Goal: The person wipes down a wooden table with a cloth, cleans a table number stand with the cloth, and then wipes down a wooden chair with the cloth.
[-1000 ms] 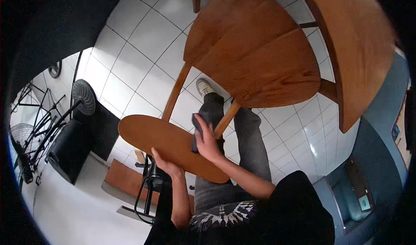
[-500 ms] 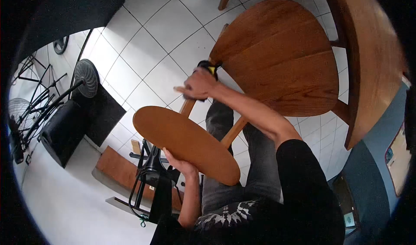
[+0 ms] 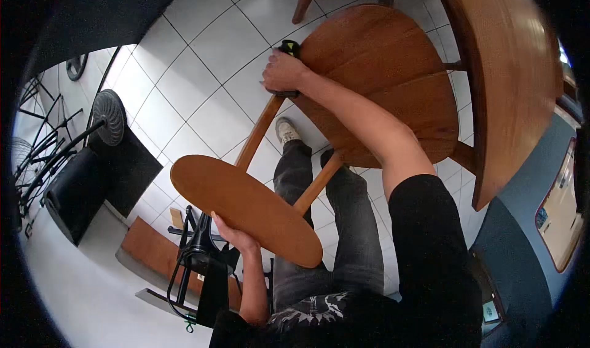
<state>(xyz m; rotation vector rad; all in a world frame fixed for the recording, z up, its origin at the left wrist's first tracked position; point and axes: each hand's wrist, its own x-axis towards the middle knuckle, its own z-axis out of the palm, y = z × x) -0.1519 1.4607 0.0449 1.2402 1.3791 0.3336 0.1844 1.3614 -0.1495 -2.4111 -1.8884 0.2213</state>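
Note:
A wooden chair has a rounded backrest [image 3: 246, 209] near me, with two posts running to its broad seat [image 3: 387, 83]. My left hand [image 3: 238, 236] grips the backrest's lower edge, thumb against the rim and the other fingers mostly hidden. At the far post, beside the seat's left corner, my right hand [image 3: 284, 72] is closed around a black tool [image 3: 289, 48] with a yellow-green mark. Its black end also shows below the fist, near the post. My hand covers most of the tool, so its exact kind cannot be made out.
A wooden table [image 3: 507, 90] stands along the right, close to the seat. Left of me are a black fan with a round base [image 3: 110, 117] and a black chair or frame [image 3: 203, 249]. My shoe [image 3: 286, 130] rests on the white tiles under the chair.
My right hand with the black tool has moved up and away from the backrest, to the seat's corner. The left hand keeps its hold; the whole view has shifted slightly.

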